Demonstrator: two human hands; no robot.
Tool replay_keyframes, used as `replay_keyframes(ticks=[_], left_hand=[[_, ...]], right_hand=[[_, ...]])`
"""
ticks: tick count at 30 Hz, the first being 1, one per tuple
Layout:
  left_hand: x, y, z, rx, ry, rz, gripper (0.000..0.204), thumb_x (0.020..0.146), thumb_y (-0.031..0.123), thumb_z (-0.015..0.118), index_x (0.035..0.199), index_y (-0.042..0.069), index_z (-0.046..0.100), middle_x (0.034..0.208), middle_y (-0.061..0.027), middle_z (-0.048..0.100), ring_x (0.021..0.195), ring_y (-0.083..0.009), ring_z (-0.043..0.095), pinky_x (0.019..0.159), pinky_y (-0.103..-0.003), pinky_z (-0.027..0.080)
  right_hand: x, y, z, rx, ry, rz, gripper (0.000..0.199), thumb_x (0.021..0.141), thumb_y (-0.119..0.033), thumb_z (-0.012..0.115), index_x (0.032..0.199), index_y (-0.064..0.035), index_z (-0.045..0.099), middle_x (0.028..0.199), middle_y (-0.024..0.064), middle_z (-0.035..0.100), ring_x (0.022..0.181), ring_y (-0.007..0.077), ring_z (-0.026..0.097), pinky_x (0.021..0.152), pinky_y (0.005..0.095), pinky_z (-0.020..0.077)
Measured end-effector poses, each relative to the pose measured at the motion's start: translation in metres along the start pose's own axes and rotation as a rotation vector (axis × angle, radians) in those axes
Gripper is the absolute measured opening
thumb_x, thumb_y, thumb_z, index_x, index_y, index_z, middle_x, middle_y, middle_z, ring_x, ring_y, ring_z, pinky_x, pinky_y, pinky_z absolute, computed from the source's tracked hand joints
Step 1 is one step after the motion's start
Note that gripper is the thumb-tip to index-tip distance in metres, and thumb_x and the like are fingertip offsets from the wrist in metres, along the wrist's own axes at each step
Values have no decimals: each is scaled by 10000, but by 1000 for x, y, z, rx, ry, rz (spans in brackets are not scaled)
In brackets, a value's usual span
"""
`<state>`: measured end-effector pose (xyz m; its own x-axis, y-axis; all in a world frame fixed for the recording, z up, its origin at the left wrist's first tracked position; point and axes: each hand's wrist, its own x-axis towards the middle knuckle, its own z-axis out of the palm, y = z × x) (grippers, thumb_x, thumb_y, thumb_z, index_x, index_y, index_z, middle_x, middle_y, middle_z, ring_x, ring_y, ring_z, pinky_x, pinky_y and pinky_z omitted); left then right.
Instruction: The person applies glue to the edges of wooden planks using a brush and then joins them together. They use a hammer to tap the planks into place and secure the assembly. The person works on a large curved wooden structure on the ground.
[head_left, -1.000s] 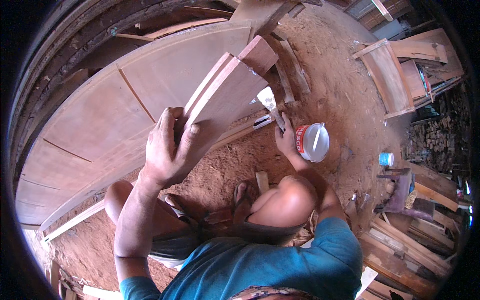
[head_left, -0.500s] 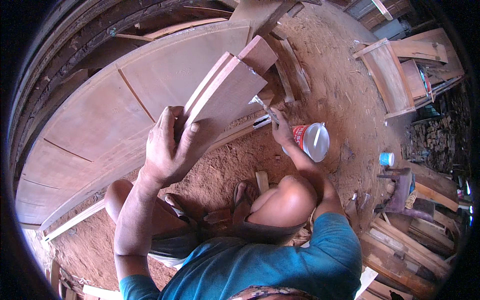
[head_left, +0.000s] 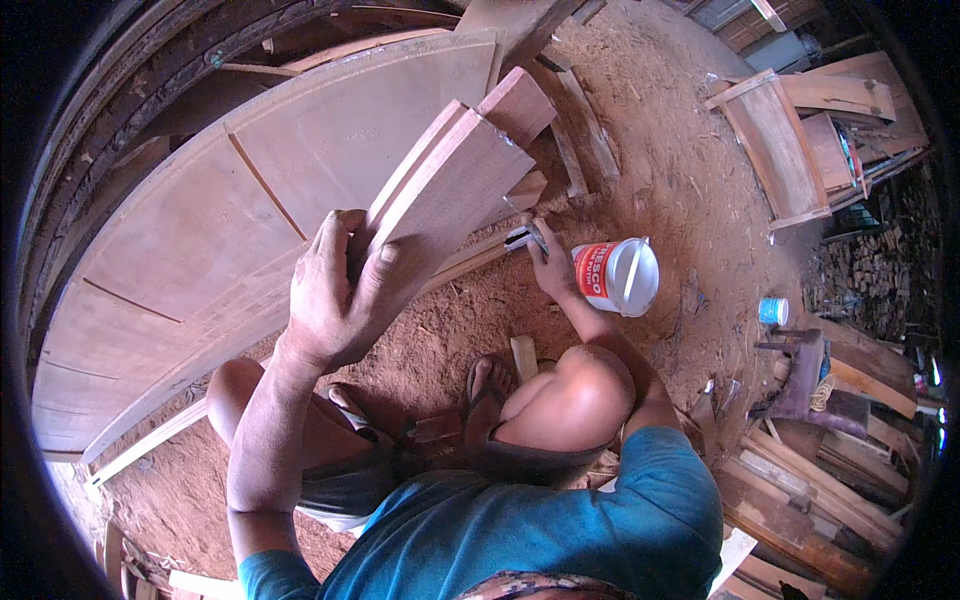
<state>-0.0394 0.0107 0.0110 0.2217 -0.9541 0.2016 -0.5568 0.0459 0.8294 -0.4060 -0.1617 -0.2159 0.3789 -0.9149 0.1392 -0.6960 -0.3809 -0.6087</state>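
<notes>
My left hand [head_left: 335,285] grips the lower end of a wooden board [head_left: 455,180], thumb on its broad face and fingers round the edge. The board is tilted up and away from me, with a narrower strip along its left edge. Behind its upper end shows another block of wood [head_left: 518,105]. My right hand [head_left: 553,268] is closed on a small brush [head_left: 540,236], mostly hidden by the fingers. The brush is beside a small white-smeared container [head_left: 518,238] with a dark inside; whether its tip is inside I cannot tell.
A large panelled wooden door [head_left: 200,240] lies at the left. Right of my right hand is a white bucket [head_left: 635,278] with a red label. Farther right are a small blue-and-white tub [head_left: 773,311], a purple chair [head_left: 805,375] and stacked planks [head_left: 815,490].
My right hand has moved down and slightly left with the brush, away from the board's right edge to beside the small container. My left hand and the board have barely moved.
</notes>
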Motion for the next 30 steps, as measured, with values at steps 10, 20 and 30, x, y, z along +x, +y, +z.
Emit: replay_keyframes(ticks=[10, 20, 30], left_hand=[[0, -3, 0, -45, 30, -14, 445, 1015, 385, 631, 1174, -24, 560, 968, -243, 657, 850, -386, 683, 753, -451, 525], [4, -1, 11, -80, 17, -3, 398, 1011, 344, 638, 1167, -13, 560, 934, -227, 652, 820, -358, 672, 736, -429, 516], [4, -7, 10, -43, 48, 24, 388, 1022, 335, 624, 1167, -20, 560, 894, -201, 649, 788, -335, 652, 727, -430, 506]], right_hand=[[-8, -5, -5, -203, -105, 0, 529, 1013, -183, 618, 1514, -102, 471, 1448, 234, 565, 1306, 423, 560, 1052, 486, 474], [-3, 16, -17, 26, 35, -97, 535, 991, -128, 622, 1508, -136, 488, 1387, 230, 607, 1285, 439, 563, 1047, 468, 480], [9, -2, -22, -77, -37, -191, 541, 981, -128, 619, 1500, -237, 512, 1284, 235, 619, 1192, 482, 550, 1004, 522, 465]])
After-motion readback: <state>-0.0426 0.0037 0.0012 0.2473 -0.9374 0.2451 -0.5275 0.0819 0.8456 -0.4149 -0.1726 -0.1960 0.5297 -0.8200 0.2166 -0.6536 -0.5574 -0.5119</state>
